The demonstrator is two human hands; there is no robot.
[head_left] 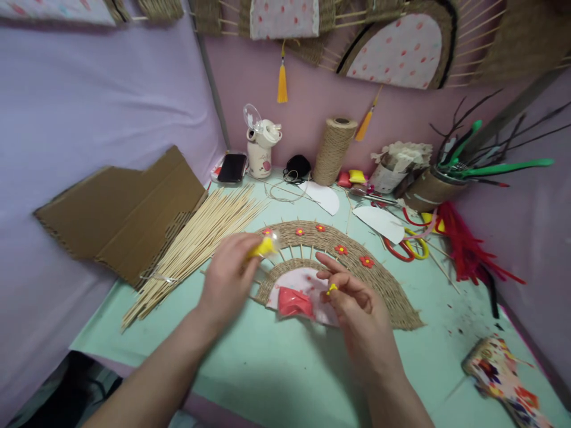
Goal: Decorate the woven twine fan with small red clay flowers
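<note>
A half-round woven jute fan piece [379, 270] with small red flowers [366, 261] along its arc lies on the mint table [276, 362]. My left hand [229, 276] is closed on a yellow lump of clay in clear wrap [264, 246] above the fan's left end. My right hand [352, 303] pinches a tiny yellow bit [332, 289] between thumb and fingers over the fan's pale centre. A red lump in clear wrap [294, 302] rests on that centre, between both hands.
A bundle of bamboo skewers [196, 244] and cardboard sheets [129, 208] lie left. At the back stand a phone [232, 167], a white bottle [262, 148], a twine spool [332, 151], and a cup of tools [435, 184]. Scissors [408, 246] and red pipe cleaners [468, 249] lie right.
</note>
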